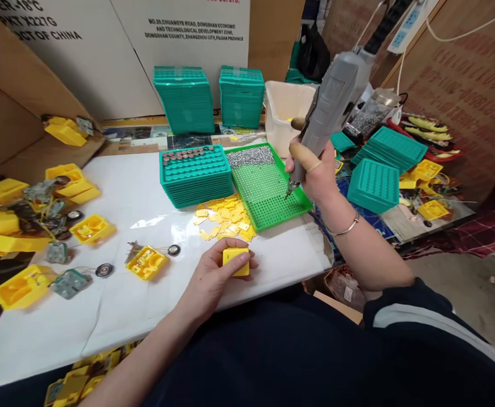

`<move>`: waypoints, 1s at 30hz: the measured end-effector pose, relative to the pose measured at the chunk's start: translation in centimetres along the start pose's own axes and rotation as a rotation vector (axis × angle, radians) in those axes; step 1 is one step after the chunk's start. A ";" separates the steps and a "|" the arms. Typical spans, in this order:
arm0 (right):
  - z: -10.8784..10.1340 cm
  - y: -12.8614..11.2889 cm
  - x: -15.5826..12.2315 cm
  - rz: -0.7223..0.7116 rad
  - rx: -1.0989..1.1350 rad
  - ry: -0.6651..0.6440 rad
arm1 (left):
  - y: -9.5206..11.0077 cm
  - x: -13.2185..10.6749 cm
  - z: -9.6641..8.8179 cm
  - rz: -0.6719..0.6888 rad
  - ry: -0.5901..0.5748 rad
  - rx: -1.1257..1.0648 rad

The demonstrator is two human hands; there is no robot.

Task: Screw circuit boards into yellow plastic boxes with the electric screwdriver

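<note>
My left hand (213, 271) is closed around a small yellow plastic case (236, 261) near the table's front edge, its thumb lying across the top. In my right hand (317, 169) is a grey electric screwdriver (330, 99), its tip pointing down over the near part of a green perforated tray (266, 186). Small silver screws (252, 156) are heaped at the tray's far end. Between the case and the tray lies a pile of flat yellow plastic pieces (226, 216).
Stacked teal trays (196, 178) stand left of the green tray, with round parts on top. At left lie opened yellow cases (147, 262) with wired circuit boards (69, 284) and small speakers (104, 270). A white bin (287, 113) stands behind. More teal trays (374, 183) sit at right.
</note>
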State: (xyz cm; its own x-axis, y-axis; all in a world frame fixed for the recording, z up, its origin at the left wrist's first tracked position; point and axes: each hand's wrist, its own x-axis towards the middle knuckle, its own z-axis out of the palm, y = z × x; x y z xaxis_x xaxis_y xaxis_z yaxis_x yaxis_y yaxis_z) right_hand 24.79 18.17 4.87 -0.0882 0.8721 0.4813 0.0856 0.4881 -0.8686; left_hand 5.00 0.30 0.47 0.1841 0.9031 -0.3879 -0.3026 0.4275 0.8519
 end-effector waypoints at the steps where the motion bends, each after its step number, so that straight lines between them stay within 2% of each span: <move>1: 0.1 0.4 0.0 -0.003 0.003 0.029 | 0.0 0.0 0.0 -0.001 0.006 0.000; 7: 0.4 2.5 0.3 -0.028 -0.220 0.054 | 0.1 -0.2 0.0 -0.006 -0.012 -0.010; 10: 0.3 3.0 0.3 -0.028 -0.246 0.063 | 0.1 -0.1 -0.1 -0.010 -0.004 -0.003; 18: 0.4 2.7 0.2 -0.005 -0.289 0.062 | -0.2 0.0 -0.4 -0.010 -0.027 -0.045; 22: 0.5 1.1 0.5 -0.030 -0.196 0.073 | -0.2 0.0 -0.6 0.007 -0.059 -0.161; 25: 1.3 -1.3 0.1 -0.093 -0.100 0.064 | -0.3 0.1 -0.6 0.024 -0.072 -0.202; 28: 3.2 -4.4 -1.9 -0.103 0.067 0.018 | -0.4 0.2 -0.5 0.033 -0.063 -0.219; 30: 4.6 -6.3 -3.7 -0.089 0.189 -0.082 | -0.4 0.3 -0.5 0.035 -0.061 -0.228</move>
State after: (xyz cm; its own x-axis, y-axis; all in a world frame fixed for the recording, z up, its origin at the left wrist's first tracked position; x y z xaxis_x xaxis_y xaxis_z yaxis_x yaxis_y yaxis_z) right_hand 20.01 11.72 8.00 -0.1681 0.8164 0.5525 -0.1133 0.5408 -0.8335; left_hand 4.70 0.41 -0.20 0.2240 0.9165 -0.3315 -0.5119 0.4001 0.7602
